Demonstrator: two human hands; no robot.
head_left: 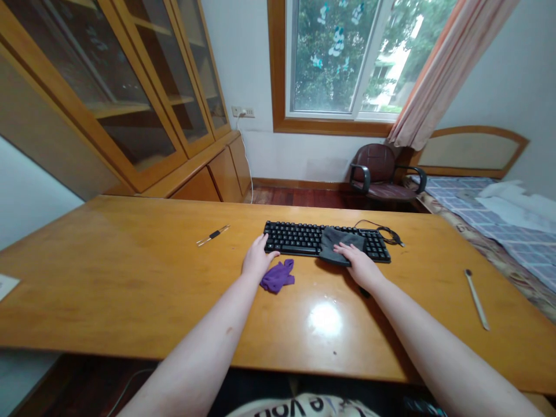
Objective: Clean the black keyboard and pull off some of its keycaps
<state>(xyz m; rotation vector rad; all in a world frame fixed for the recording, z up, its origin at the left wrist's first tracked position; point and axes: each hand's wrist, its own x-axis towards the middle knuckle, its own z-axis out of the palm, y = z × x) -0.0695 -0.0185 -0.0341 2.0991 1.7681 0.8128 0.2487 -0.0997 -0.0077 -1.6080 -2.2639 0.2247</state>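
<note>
A black keyboard point(295, 238) lies on the wooden desk point(174, 289). My left hand point(258, 258) holds its left end, with the fingers at the side edge and the thumb along the front corner. A dark grey cloth point(336, 237) is spread over the keyboard's right-middle keys and hangs past its front edge. On top of this cloth rests my right hand point(357, 262), fingers stretched out and fairly flat. Just in front of the keyboard, beside my left wrist, lies a crumpled purple cloth point(278, 277). A small dark object point(365, 292) is partly hidden beneath my right wrist.
The keyboard's coiled cable point(391, 236) lies behind its right end. Thin clear sticks with a black band point(215, 234) lie to the left. A white stick with a dark round tip point(478, 301) is at right. A chair point(377, 168) stands beyond the desk.
</note>
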